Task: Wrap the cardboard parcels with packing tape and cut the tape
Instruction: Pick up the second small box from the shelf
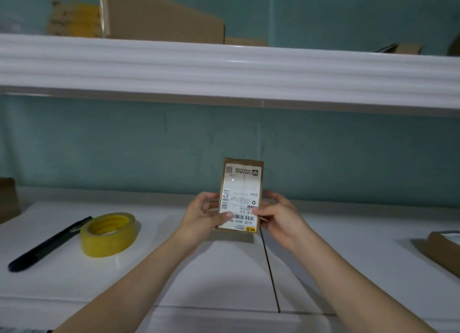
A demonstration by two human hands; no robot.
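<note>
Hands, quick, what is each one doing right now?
Left hand: holds the parcel by its left edge, thumb on the label.
Right hand: holds the same parcel by its right edge.

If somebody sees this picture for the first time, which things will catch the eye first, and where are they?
First comes the small cardboard parcel with a white shipping label, held upright at the centre by the left hand and the right hand above the white table. Next is the yellow tape roll lying on the table to the left, with a black cutter beside it.
</note>
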